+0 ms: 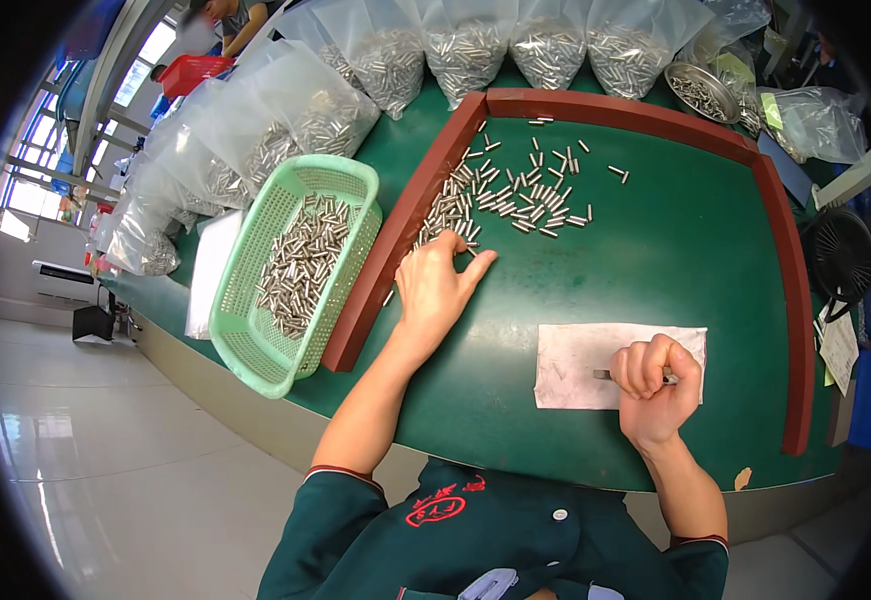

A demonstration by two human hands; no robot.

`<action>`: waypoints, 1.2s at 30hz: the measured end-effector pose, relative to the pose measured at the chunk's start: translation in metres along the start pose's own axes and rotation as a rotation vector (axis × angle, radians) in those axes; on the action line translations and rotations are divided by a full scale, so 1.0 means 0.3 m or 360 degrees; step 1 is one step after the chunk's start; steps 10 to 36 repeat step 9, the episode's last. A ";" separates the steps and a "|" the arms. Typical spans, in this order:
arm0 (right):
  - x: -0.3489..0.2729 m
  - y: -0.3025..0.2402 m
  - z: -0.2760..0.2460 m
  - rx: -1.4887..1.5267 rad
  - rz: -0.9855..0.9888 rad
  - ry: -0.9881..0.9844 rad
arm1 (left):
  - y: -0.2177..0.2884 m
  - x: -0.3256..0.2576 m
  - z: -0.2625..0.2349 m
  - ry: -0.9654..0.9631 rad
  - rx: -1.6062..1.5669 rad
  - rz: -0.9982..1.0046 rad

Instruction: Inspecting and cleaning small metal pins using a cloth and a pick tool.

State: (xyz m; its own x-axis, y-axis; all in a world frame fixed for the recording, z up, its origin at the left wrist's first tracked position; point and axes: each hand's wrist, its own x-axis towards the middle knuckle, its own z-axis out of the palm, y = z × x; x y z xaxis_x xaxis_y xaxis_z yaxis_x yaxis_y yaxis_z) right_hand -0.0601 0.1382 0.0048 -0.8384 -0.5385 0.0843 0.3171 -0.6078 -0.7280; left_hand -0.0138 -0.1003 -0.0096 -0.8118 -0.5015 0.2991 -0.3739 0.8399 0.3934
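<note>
Small silvery metal pins [540,205] lie loose on the green tabletop, most of them heaped along the left bar of a red-brown frame. My left hand [433,285] rests at the near edge of this heap, thumb stretched away from the fingers. The fingertips reach down toward the pins and are partly hidden. My right hand [653,385] is a fist above a stained whitish cloth or paper sheet [567,345]. A slim tool with a grey metal tip [601,374] pokes out of its left side; the fingers hide the rest.
A red-brown frame [635,108] borders the work area on three sides. Left of it stands a green perforated basket [245,265] of pins. Bags of pins [465,50] line the back and left, and a metal bowl [700,92] and black fan [840,255] stand right.
</note>
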 end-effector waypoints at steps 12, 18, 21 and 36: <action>0.000 -0.003 -0.008 -0.0009 0.0000 -0.0004 | -0.032 -0.031 0.022 0.0007 -0.0022 0.0184; 0.000 -0.003 -0.008 -0.0009 0.0000 -0.0004 | -0.032 -0.031 0.022 0.0007 -0.0022 0.0184; 0.000 -0.003 -0.008 -0.0009 0.0000 -0.0004 | -0.032 -0.031 0.022 0.0007 -0.0022 0.0184; 0.000 -0.003 -0.008 -0.0009 0.0000 -0.0004 | -0.032 -0.031 0.022 0.0007 -0.0022 0.0184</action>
